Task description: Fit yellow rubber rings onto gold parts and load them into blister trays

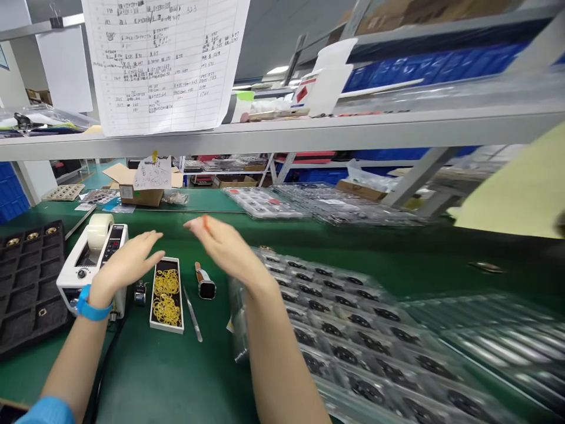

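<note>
1. The left hand [132,259] is hovering between the white tape dispenser [77,280] and the white box [166,327]; its thumb is standing apart from its fingers, and the grip is spread, showing nothing held.
2. The right hand [223,247] is hanging above the green bench [145,377], its fingers reaching leftward; nothing is showing in its grip, but blur is hiding the thumb, so I cannot tell how wide it is opening.
3. The box is lying between the forearms, holding yellow bands [166,309]; its low walls are probably keeping the loose loops together, within either hand's reach.
4. The watch [206,290] is resting just right of the box, face up; the tweezers [193,315] are lying between them, presumably for easy picking up.
5. Clear trays [331,306] are spreading beneath and beyond the right forearm; their separate pockets are likely keeping the dark parts from rubbing.
</note>
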`<state>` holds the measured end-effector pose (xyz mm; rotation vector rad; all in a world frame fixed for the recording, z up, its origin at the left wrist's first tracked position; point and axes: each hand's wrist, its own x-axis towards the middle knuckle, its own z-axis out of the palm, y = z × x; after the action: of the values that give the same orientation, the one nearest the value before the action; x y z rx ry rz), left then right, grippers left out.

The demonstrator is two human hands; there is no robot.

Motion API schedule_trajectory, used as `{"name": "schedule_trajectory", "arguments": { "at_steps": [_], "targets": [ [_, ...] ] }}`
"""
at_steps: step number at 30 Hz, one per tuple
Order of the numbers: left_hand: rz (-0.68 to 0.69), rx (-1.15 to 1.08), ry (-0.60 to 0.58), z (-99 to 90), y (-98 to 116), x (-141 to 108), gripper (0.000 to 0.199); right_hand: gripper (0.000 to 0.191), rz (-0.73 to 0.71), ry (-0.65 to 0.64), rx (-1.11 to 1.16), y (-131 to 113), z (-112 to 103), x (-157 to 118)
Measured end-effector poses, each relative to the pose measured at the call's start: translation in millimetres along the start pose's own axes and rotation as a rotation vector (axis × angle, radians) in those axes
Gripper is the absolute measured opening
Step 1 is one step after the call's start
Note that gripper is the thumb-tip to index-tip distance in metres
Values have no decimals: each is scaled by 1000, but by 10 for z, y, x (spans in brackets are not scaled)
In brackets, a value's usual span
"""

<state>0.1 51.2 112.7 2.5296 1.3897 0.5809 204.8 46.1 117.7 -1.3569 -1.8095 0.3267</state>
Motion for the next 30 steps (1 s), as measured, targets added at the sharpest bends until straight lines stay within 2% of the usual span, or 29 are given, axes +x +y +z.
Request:
{"name": "schedule_trajectory", "arguments": {
  "at_steps": [3, 5, 7, 11, 14, 17, 22, 25, 30],
  "targets": [
    [65, -61, 117, 170, 57, 93, 47, 55, 13, 393, 140, -63, -142, -56],
    [75, -189, 145, 241, 128, 152, 49, 57, 15, 563, 299, -84, -143, -30],
    [69, -427, 253, 271, 219, 262, 46, 55, 46, 601, 484, -84, -44, 75],
    [-68, -1151, 671, 320, 383, 646, 24, 39, 247, 638, 925, -3, 363, 373],
    [-211, -1380, 831, 458, 391, 863, 12, 35, 341, 644, 1091, 157, 634, 479],
    [-324, -1528, 841, 641, 280, 918, 16, 24, 419, 626, 1219, 377, 739, 492],
    [-401, -1801, 654, 763, 62, 922, 18, 12, 485, 627, 1363, 581, 787, 520],
    [-420, -1886, 637, 784, 63, 947, 23, 14, 493, 622, 1436, 516, 901, 537],
    [-440, -1960, 644, 791, 213, 950, 33, 23, 425, 564, 1545, 283, 1018, 591]
  ]
}}
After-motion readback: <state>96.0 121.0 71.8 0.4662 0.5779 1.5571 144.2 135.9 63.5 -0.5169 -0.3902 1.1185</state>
